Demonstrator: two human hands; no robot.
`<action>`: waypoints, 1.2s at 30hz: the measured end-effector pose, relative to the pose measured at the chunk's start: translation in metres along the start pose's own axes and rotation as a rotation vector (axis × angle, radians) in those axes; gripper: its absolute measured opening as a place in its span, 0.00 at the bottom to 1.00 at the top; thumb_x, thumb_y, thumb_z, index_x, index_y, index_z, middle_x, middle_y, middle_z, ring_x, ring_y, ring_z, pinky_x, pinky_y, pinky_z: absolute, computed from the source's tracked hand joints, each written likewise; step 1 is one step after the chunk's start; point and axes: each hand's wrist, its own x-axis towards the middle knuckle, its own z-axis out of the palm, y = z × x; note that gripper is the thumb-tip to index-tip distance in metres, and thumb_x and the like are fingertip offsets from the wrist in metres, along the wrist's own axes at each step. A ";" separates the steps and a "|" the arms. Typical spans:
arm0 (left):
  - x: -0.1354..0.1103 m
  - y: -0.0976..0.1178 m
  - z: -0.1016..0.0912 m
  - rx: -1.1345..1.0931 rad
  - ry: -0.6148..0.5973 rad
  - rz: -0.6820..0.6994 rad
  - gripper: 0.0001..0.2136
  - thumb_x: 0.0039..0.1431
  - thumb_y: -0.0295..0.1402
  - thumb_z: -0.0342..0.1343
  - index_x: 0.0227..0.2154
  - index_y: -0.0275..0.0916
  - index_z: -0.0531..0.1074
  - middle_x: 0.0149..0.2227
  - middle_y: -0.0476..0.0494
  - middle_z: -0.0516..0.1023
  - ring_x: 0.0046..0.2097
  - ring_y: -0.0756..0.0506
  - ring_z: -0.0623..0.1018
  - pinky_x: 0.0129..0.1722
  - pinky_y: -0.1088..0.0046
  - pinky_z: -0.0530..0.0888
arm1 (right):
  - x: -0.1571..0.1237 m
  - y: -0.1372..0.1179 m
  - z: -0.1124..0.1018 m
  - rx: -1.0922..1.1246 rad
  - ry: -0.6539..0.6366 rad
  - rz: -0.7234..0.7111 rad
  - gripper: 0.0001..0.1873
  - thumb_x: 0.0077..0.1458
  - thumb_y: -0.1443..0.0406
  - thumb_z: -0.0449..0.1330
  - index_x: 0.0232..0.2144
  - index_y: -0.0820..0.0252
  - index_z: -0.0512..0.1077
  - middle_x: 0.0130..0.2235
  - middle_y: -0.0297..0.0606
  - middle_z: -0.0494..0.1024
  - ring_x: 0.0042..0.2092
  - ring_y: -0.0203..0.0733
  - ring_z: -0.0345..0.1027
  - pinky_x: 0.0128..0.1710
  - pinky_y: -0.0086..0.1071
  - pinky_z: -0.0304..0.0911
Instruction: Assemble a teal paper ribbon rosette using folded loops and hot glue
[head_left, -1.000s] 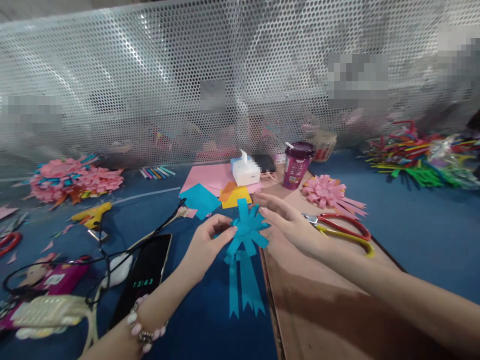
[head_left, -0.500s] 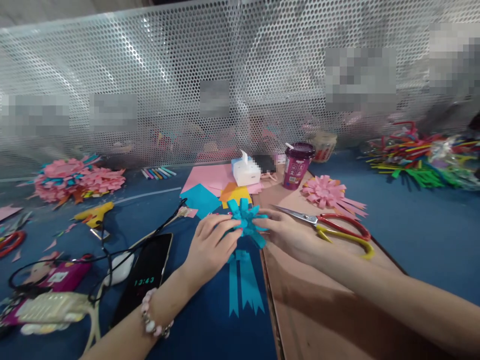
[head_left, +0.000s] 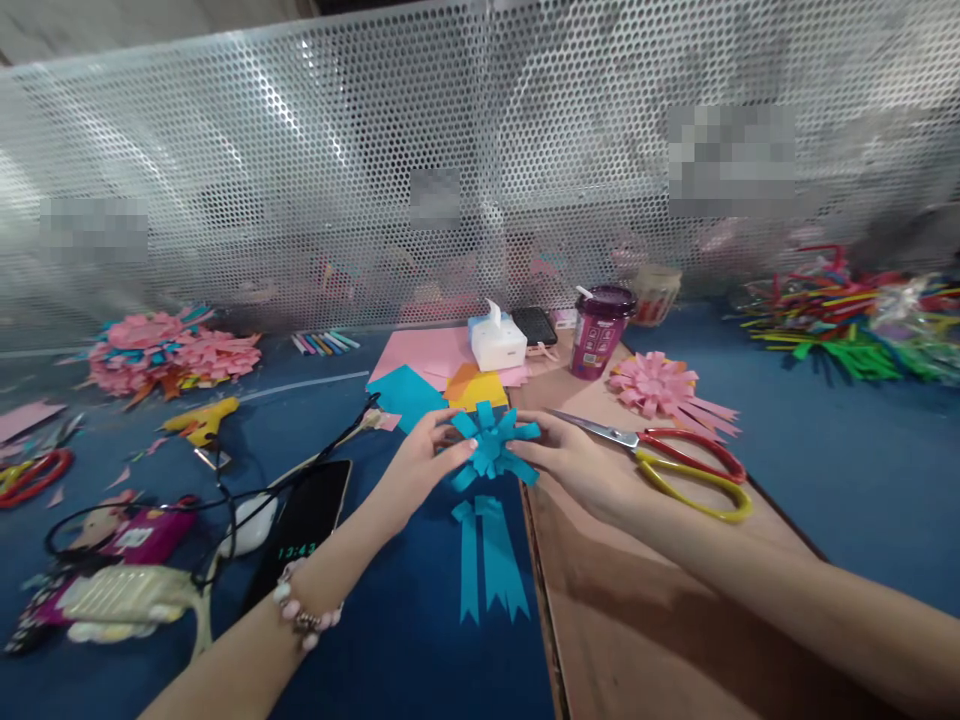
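Observation:
A blue paper flower with folded strip petals is held between both hands just above the table. My left hand pinches its left side with fingertips. From the other side, my right hand grips the flower's right edge. Below the flower lie blue ribbon tails flat on the blue cloth, apart from the flower. Red and yellow scissors rest on the brown board just right of my right hand.
Phone and cables lie left of my arm. A yellow glue gun, coloured paper sheets, white tissue box, purple cup and pink paper flower surround the work spot. A perforated metal screen closes the back.
The flower was lifted off the ribbon tails and gathered up between both hands; its petals now stand up. The scissors' blades came into full view.

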 end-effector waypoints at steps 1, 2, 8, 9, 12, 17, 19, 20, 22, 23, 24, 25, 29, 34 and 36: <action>-0.002 0.001 0.001 0.030 -0.020 0.024 0.24 0.55 0.38 0.60 0.53 0.38 0.64 0.44 0.41 0.75 0.46 0.44 0.76 0.45 0.66 0.72 | -0.001 0.000 0.001 0.001 -0.002 0.007 0.24 0.44 0.61 0.69 0.45 0.58 0.72 0.41 0.37 0.79 0.42 0.41 0.72 0.44 0.36 0.67; -0.003 0.002 0.001 0.060 -0.024 0.045 0.23 0.55 0.37 0.61 0.52 0.38 0.64 0.44 0.42 0.76 0.45 0.44 0.76 0.45 0.67 0.72 | -0.001 0.000 0.001 0.003 -0.006 0.015 0.24 0.45 0.61 0.69 0.46 0.58 0.72 0.42 0.37 0.79 0.41 0.41 0.72 0.44 0.36 0.67; -0.001 -0.002 -0.001 0.109 0.049 0.014 0.18 0.56 0.36 0.58 0.48 0.37 0.67 0.46 0.40 0.77 0.47 0.44 0.76 0.44 0.69 0.72 | 0.000 0.006 0.001 0.010 -0.011 0.031 0.24 0.54 0.55 0.61 0.52 0.56 0.69 0.47 0.39 0.76 0.44 0.41 0.72 0.47 0.39 0.66; 0.001 -0.004 -0.004 0.121 0.050 0.019 0.17 0.56 0.36 0.57 0.47 0.37 0.68 0.46 0.40 0.77 0.47 0.44 0.76 0.45 0.69 0.72 | 0.001 0.007 0.000 -0.022 -0.010 0.017 0.24 0.56 0.55 0.60 0.53 0.55 0.67 0.48 0.39 0.76 0.45 0.42 0.72 0.48 0.39 0.66; 0.007 -0.009 -0.011 0.208 0.069 0.035 0.15 0.57 0.36 0.56 0.46 0.37 0.69 0.45 0.41 0.77 0.47 0.44 0.76 0.44 0.69 0.72 | 0.002 0.012 -0.006 -0.228 0.074 -0.139 0.21 0.60 0.58 0.56 0.55 0.55 0.64 0.48 0.40 0.75 0.47 0.42 0.70 0.47 0.39 0.66; 0.010 -0.017 -0.020 0.373 0.091 -0.008 0.19 0.57 0.37 0.56 0.50 0.37 0.66 0.42 0.42 0.78 0.45 0.43 0.77 0.43 0.68 0.72 | -0.003 0.016 -0.015 -0.881 0.151 -0.782 0.09 0.61 0.66 0.53 0.42 0.58 0.71 0.42 0.41 0.75 0.45 0.44 0.66 0.46 0.41 0.61; 0.009 -0.017 -0.020 0.399 0.063 -0.004 0.18 0.56 0.36 0.56 0.48 0.36 0.67 0.42 0.41 0.79 0.45 0.43 0.78 0.43 0.68 0.72 | -0.008 0.020 -0.012 -1.094 0.057 -0.990 0.07 0.60 0.67 0.55 0.39 0.57 0.73 0.40 0.41 0.75 0.43 0.44 0.64 0.44 0.40 0.59; 0.008 -0.016 -0.020 0.418 0.057 -0.005 0.18 0.56 0.36 0.57 0.48 0.36 0.67 0.42 0.41 0.79 0.45 0.42 0.78 0.43 0.68 0.72 | -0.011 0.022 -0.009 -1.183 0.018 -1.051 0.06 0.60 0.66 0.57 0.39 0.57 0.73 0.39 0.40 0.75 0.42 0.44 0.62 0.43 0.40 0.58; 0.006 -0.014 -0.018 0.476 0.055 -0.022 0.19 0.55 0.36 0.58 0.49 0.36 0.67 0.41 0.41 0.80 0.43 0.42 0.79 0.43 0.67 0.72 | -0.015 0.028 -0.001 -1.342 -0.045 -1.099 0.08 0.58 0.62 0.60 0.40 0.56 0.74 0.40 0.40 0.75 0.41 0.45 0.60 0.40 0.39 0.55; 0.006 -0.012 -0.017 0.512 0.060 -0.035 0.20 0.55 0.36 0.58 0.50 0.37 0.67 0.40 0.42 0.80 0.43 0.42 0.79 0.43 0.67 0.72 | -0.016 0.031 0.003 -1.402 -0.072 -1.099 0.09 0.57 0.61 0.62 0.40 0.55 0.74 0.40 0.39 0.75 0.41 0.45 0.59 0.39 0.39 0.54; 0.005 -0.011 -0.017 0.550 0.069 -0.044 0.20 0.55 0.36 0.58 0.50 0.37 0.67 0.39 0.42 0.81 0.42 0.42 0.79 0.43 0.67 0.72 | -0.016 0.034 0.006 -1.444 -0.091 -1.088 0.10 0.56 0.60 0.63 0.40 0.55 0.74 0.40 0.39 0.74 0.41 0.46 0.59 0.39 0.38 0.53; 0.004 -0.010 -0.016 0.587 0.077 -0.049 0.20 0.55 0.35 0.58 0.50 0.38 0.68 0.38 0.43 0.81 0.42 0.42 0.80 0.43 0.67 0.72 | -0.016 0.037 0.009 -1.467 -0.106 -1.077 0.10 0.55 0.60 0.64 0.40 0.55 0.74 0.41 0.38 0.74 0.42 0.46 0.58 0.39 0.38 0.53; 0.002 -0.007 -0.014 0.706 0.090 -0.015 0.16 0.55 0.35 0.58 0.47 0.40 0.71 0.39 0.44 0.81 0.43 0.43 0.79 0.44 0.68 0.72 | -0.011 0.043 0.010 -1.472 -0.128 -1.045 0.07 0.56 0.61 0.63 0.37 0.56 0.75 0.41 0.37 0.74 0.43 0.45 0.57 0.40 0.38 0.51; 0.001 -0.006 -0.013 0.770 0.044 0.020 0.12 0.59 0.37 0.54 0.44 0.41 0.73 0.41 0.45 0.80 0.43 0.44 0.78 0.44 0.69 0.72 | -0.012 0.043 0.001 -1.470 -0.113 -1.060 0.05 0.60 0.63 0.59 0.37 0.56 0.75 0.40 0.38 0.74 0.42 0.44 0.57 0.40 0.37 0.50; 0.000 -0.005 -0.013 0.805 0.055 0.012 0.13 0.59 0.37 0.53 0.45 0.41 0.72 0.40 0.45 0.79 0.42 0.44 0.78 0.43 0.69 0.72 | -0.013 0.042 -0.001 -1.477 -0.111 -1.082 0.05 0.60 0.64 0.58 0.36 0.56 0.75 0.39 0.38 0.74 0.42 0.44 0.58 0.40 0.37 0.50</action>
